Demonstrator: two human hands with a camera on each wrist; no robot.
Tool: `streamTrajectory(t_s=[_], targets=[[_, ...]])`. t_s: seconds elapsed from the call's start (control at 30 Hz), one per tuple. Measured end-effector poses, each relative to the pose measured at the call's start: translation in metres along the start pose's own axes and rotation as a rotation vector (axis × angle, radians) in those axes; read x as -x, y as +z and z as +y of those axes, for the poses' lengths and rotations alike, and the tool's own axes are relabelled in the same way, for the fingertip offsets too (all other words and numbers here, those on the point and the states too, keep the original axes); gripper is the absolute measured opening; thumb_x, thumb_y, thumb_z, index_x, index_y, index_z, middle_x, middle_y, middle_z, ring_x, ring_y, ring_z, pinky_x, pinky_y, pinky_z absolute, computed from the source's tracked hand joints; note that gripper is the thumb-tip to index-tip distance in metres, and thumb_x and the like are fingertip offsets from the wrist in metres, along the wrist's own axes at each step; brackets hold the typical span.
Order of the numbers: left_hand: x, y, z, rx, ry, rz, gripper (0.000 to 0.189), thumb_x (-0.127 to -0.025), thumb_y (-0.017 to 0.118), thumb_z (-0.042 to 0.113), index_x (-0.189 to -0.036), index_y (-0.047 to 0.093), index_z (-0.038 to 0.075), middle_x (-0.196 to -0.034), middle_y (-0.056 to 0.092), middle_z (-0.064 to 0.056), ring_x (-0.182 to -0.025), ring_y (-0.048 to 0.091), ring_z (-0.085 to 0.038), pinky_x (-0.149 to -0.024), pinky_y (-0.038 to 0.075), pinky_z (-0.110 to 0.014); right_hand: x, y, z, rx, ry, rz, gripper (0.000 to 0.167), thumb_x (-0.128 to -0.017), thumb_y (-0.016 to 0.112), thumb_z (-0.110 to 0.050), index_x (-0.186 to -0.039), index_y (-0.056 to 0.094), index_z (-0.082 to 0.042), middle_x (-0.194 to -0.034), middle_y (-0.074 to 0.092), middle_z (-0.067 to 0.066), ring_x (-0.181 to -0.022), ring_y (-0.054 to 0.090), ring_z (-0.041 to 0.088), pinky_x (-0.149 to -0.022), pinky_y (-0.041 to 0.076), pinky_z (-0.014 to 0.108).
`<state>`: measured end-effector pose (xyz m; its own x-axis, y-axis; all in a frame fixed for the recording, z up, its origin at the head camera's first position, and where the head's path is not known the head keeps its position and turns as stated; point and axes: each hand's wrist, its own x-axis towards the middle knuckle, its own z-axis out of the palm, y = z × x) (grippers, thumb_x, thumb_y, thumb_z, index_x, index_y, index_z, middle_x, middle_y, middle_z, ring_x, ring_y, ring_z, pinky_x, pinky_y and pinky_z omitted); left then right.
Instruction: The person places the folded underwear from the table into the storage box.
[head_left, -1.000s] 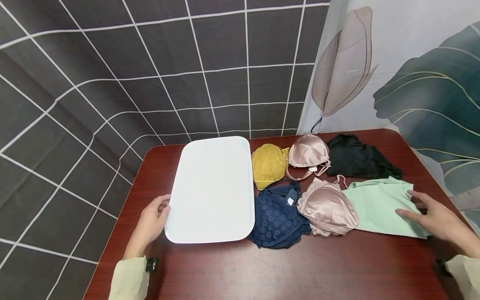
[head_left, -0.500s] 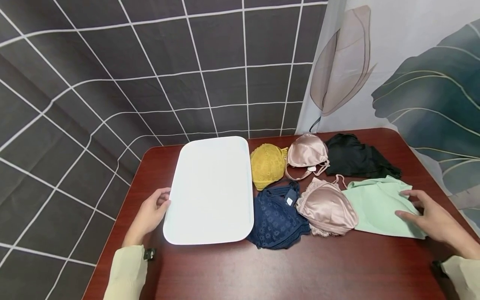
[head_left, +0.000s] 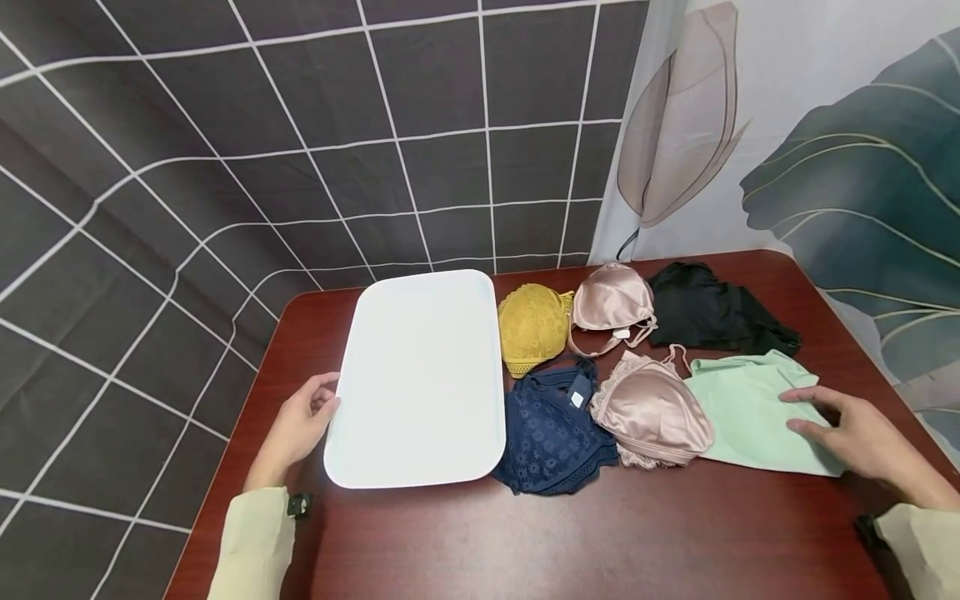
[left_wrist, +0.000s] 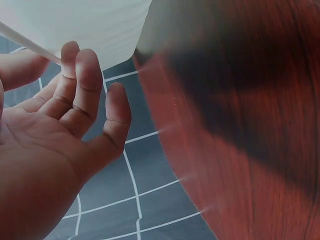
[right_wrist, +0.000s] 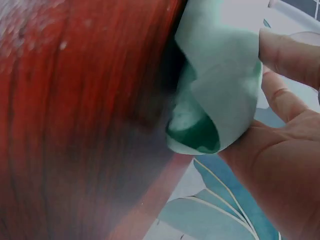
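A white tray [head_left: 416, 379] lies at the left of the dark red table. My left hand [head_left: 298, 425] rests at its left edge, thumb and fingertips by the rim, fingers loosely bent. In the left wrist view, fingertips [left_wrist: 87, 60] overlap the tray's side [left_wrist: 107, 30]. My right hand [head_left: 855, 429] lies over the right end of a mint green bra [head_left: 750, 412], index and thumb spread apart on its cloth. Its folded edge [right_wrist: 225, 100] shows beside my thumb [right_wrist: 290, 55] in the right wrist view; parts of other fingers are hidden behind it.
Between tray and green bra lie a navy lace bra [head_left: 551, 442] and a pink satin bra [head_left: 652, 412]. Behind them sit a yellow lace bra [head_left: 532, 325], another pink bra [head_left: 613, 300] and a black one [head_left: 712, 308]. A dark checked curtain [head_left: 420, 125] hangs at the back.
My right index finger has moved left over the green bra, and the bra's right end has shifted slightly left. My left hand stays at the tray's edge. The head view has moved slightly.
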<state>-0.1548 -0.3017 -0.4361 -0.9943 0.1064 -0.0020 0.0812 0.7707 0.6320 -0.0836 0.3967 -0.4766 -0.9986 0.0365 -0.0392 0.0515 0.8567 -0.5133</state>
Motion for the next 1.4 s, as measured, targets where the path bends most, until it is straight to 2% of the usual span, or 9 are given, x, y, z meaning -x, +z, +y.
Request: streamTrajectory(t_s=[0.07, 0.17, 0.27, 0.37, 0.6, 0.73, 0.83, 1.17, 1.4], targets=[[0.000, 0.001, -0.001, 0.005, -0.002, 0.000, 0.039, -0.095, 0.053, 0.006, -0.133, 0.046, 0.000, -0.091, 0.058, -0.010, -0.088, 0.056, -0.026, -0.079, 0.044, -0.043, 0.001, -0.001, -0.002, 0.011, 0.004, 0.016, 0.040, -0.078, 0.074, -0.004, -0.113, 0.059, 0.006, -0.111, 0.050, 0.037, -0.091, 0.045, 0.043, -0.068, 0.039, 0.053], [0.001, 0.002, -0.002, 0.017, 0.001, -0.002, 0.039, -0.095, 0.053, 0.006, -0.134, 0.045, 0.001, -0.088, 0.058, -0.009, -0.087, 0.057, -0.025, -0.077, 0.045, -0.041, 0.005, -0.004, -0.006, 0.028, 0.007, 0.059, 0.037, -0.079, 0.073, -0.002, -0.112, 0.060, 0.007, -0.083, 0.055, 0.024, -0.070, 0.046, 0.030, -0.056, 0.037, 0.039], [0.001, 0.002, -0.002, 0.023, 0.003, -0.001, 0.040, -0.095, 0.053, 0.005, -0.133, 0.045, 0.000, -0.087, 0.058, -0.009, -0.083, 0.057, -0.024, -0.073, 0.046, -0.037, 0.010, -0.009, -0.014, 0.037, -0.001, 0.108, 0.035, -0.082, 0.070, -0.001, -0.114, 0.059, 0.007, -0.060, 0.043, 0.009, -0.051, 0.035, 0.018, -0.045, 0.030, 0.032], [0.002, 0.002, -0.002, 0.021, -0.003, 0.004, 0.039, -0.095, 0.053, 0.005, -0.133, 0.045, 0.000, -0.086, 0.058, -0.009, -0.080, 0.056, -0.023, -0.068, 0.045, -0.032, 0.014, -0.018, -0.023, 0.053, -0.024, 0.159, 0.035, -0.083, 0.068, -0.001, -0.116, 0.059, 0.005, -0.051, 0.033, 0.003, -0.042, 0.026, 0.013, -0.042, 0.023, 0.030], [0.003, 0.002, -0.003, 0.024, -0.015, 0.000, 0.040, -0.096, 0.052, 0.006, -0.134, 0.044, 0.001, -0.085, 0.057, -0.009, -0.076, 0.054, -0.021, -0.065, 0.044, -0.030, 0.016, -0.040, -0.041, 0.054, -0.064, 0.317, 0.033, -0.080, 0.069, 0.006, -0.112, 0.060, 0.006, -0.067, 0.049, 0.015, -0.052, 0.032, 0.003, -0.047, 0.024, 0.024], [0.004, 0.002, -0.004, 0.022, -0.014, 0.003, 0.040, -0.095, 0.052, 0.006, -0.134, 0.044, 0.001, -0.085, 0.056, -0.009, -0.075, 0.053, -0.021, -0.064, 0.043, -0.030, 0.014, -0.048, -0.053, -0.086, -0.153, 0.457, 0.033, -0.075, 0.066, 0.019, -0.107, 0.063, 0.010, -0.091, 0.057, -0.006, -0.071, 0.038, -0.013, -0.058, 0.030, 0.007], [0.004, 0.003, -0.004, 0.018, -0.016, 0.003, 0.040, -0.095, 0.052, 0.006, -0.134, 0.044, 0.001, -0.085, 0.056, -0.009, -0.075, 0.054, -0.021, -0.064, 0.043, -0.030, 0.011, -0.054, -0.063, -0.190, -0.251, 0.524, 0.039, -0.071, 0.063, 0.028, -0.104, 0.065, 0.008, -0.089, 0.046, -0.023, -0.072, 0.040, -0.012, -0.058, 0.031, 0.005], [0.004, 0.003, -0.002, 0.023, -0.020, -0.005, 0.040, -0.097, 0.051, 0.008, -0.136, 0.043, 0.002, -0.087, 0.056, -0.009, -0.079, 0.055, -0.022, -0.067, 0.044, -0.033, 0.004, -0.073, -0.124, -0.036, -0.311, 0.540, 0.038, -0.072, 0.070, 0.018, -0.108, 0.067, 0.004, -0.096, 0.050, -0.006, -0.070, 0.033, -0.004, -0.057, 0.026, 0.009], [0.004, 0.004, 0.001, 0.030, -0.019, -0.003, 0.041, -0.097, 0.050, 0.008, -0.136, 0.043, 0.001, -0.088, 0.056, -0.010, -0.081, 0.056, -0.024, -0.069, 0.045, -0.035, -0.007, -0.073, -0.170, -0.105, -0.421, 0.541, 0.039, -0.072, 0.074, 0.012, -0.108, 0.070, -0.005, -0.087, 0.053, -0.007, -0.064, 0.033, 0.002, -0.058, 0.025, 0.015]])
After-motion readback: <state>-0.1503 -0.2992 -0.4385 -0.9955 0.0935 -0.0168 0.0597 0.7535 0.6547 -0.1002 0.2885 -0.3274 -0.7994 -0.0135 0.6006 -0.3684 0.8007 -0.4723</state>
